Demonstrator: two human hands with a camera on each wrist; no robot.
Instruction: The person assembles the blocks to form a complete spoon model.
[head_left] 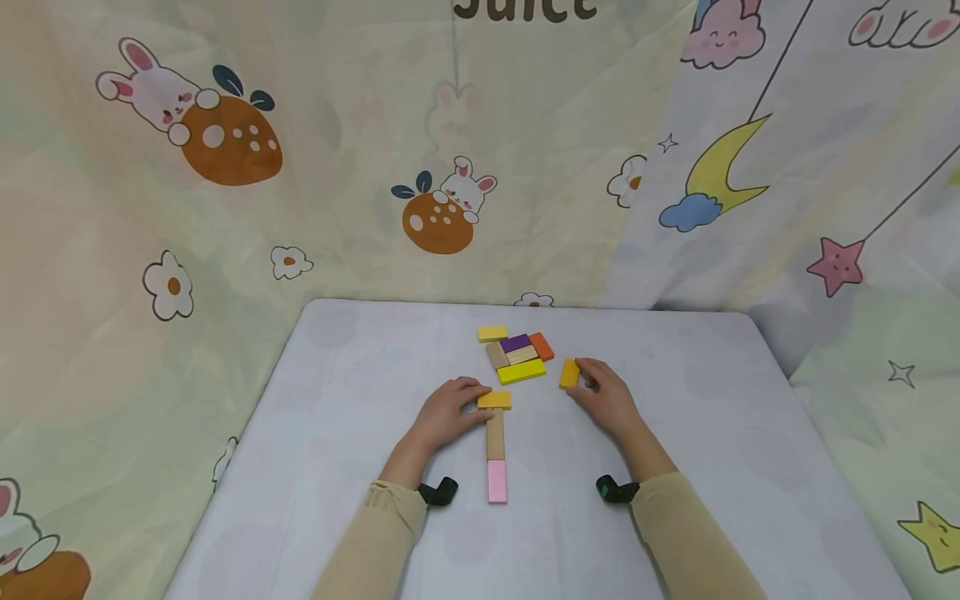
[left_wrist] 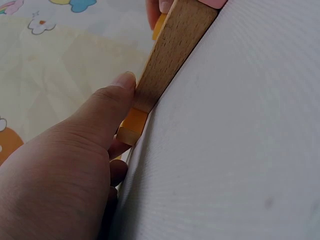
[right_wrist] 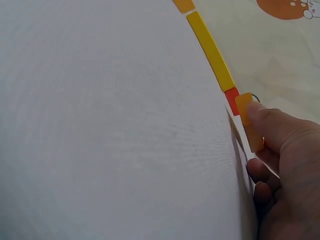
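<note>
My left hand (head_left: 448, 412) pinches a yellow-orange block (head_left: 497, 400) between thumb and index finger; it lies crosswise at the far end of a plain wooden block (head_left: 495, 437). At the near end of that wooden block lies a pink block (head_left: 497, 482), in line with it. In the left wrist view, the thumb (left_wrist: 107, 107) reaches the wooden block's edge beside the yellow-orange block (left_wrist: 135, 120). To the right, my right hand (head_left: 609, 398) holds another yellow-orange block (head_left: 569, 374) between thumb and fingers, also seen in the right wrist view as a tilted orange block (right_wrist: 249, 122).
Beyond the hands sits a cluster of blocks: a long yellow one (head_left: 522, 372), an orange-red one (head_left: 542, 346), a purple one (head_left: 515, 342) and two wooden ones. A yellow block (head_left: 492, 334) lies at its far left. A patterned cloth (head_left: 337, 208) hangs behind the white table (head_left: 337, 358).
</note>
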